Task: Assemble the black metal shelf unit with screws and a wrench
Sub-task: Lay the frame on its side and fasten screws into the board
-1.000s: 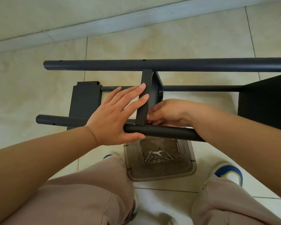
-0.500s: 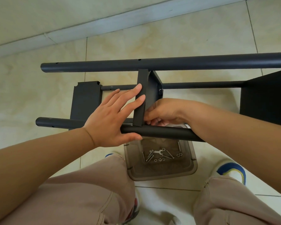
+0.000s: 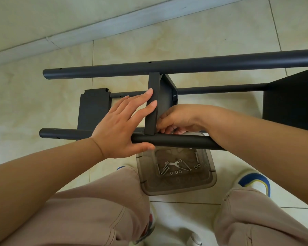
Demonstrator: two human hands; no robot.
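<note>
My left hand (image 3: pixel 121 125) lies flat, fingers straight against the shelf panel (image 3: pixel 152 107); my right hand (image 3: pixel 176 119) curls behind it, contents hidden.

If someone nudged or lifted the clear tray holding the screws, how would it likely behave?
The tray looks like thin clear plastic, so probably light and apt to slide on the smooth floor tiles. The loose screws, nuts and small wrench would likely skid and rattle if it tilts. Its low walls suggest it would hardly tip.
</note>
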